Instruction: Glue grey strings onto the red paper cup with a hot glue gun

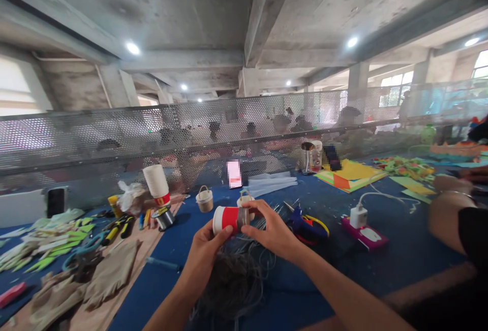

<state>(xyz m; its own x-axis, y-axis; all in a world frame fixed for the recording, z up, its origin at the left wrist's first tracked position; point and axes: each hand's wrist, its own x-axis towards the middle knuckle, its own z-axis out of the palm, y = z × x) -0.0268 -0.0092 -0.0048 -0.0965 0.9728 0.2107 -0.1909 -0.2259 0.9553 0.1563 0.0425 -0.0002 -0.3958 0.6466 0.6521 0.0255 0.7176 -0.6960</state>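
A red and white paper cup point(227, 218) lies on its side between both my hands, above a blue work table point(400, 254). My left hand point(204, 254) grips the cup's white rim end with the thumb on top. My right hand point(269, 229) closes on the cup's other end, where a grey band is wrapped around it. A tangle of grey strips point(232, 280) lies on the table right under my hands. Two small woven baskets point(205, 199) stand just beyond the cup.
A tilted stack of paper cups point(157, 183) stands at left beside pliers, markers and brown fringed pieces point(110, 270). A blue glue gun point(305, 221), a white charger on a pink phone point(362, 229) and coloured paper sheets point(351, 173) lie at right. Another person's arm point(450, 214) rests at far right. A perforated metal screen point(244, 127) runs along the back.
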